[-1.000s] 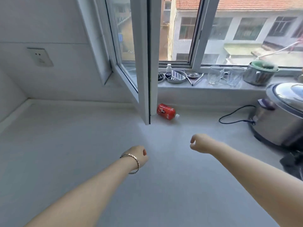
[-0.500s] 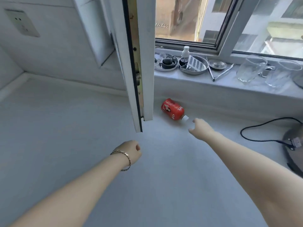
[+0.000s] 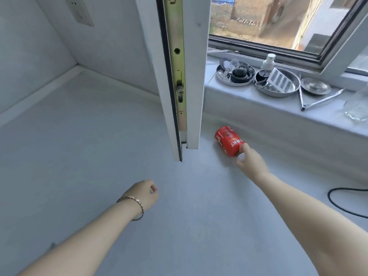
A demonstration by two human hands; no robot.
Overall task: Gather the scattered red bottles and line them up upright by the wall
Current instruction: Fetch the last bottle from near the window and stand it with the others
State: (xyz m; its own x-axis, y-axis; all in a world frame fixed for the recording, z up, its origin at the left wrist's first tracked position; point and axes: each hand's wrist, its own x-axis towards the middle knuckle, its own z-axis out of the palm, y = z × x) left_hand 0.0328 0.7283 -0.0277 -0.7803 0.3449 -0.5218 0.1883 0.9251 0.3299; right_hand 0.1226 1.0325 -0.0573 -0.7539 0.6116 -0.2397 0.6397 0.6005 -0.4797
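Observation:
A small red bottle [image 3: 228, 140] with white lettering lies on its side on the grey counter [image 3: 83, 148], close below the window ledge [image 3: 278, 114]. My right hand [image 3: 251, 161] reaches to its neck end, with thumb and fingers closed around the cap end, which they hide. My left hand [image 3: 145, 194], with a bracelet on the wrist, hovers over the counter nearer to me, its fingers curled in a loose fist with nothing in them. Only this one red bottle is in view.
An open window sash [image 3: 179, 76] swings in over the counter just left of the bottle. The ledge carries metal dishes [image 3: 236, 75], a grater [image 3: 278, 81], a small spray bottle [image 3: 267, 62], tongs [image 3: 318, 100] and a glass [image 3: 356, 108]. A black cable [image 3: 338, 202] lies at right.
My right hand has gone forward from mid-counter to the bottle and closed on its cap end. The view has come closer and tilted down. My left hand has stayed a fist.

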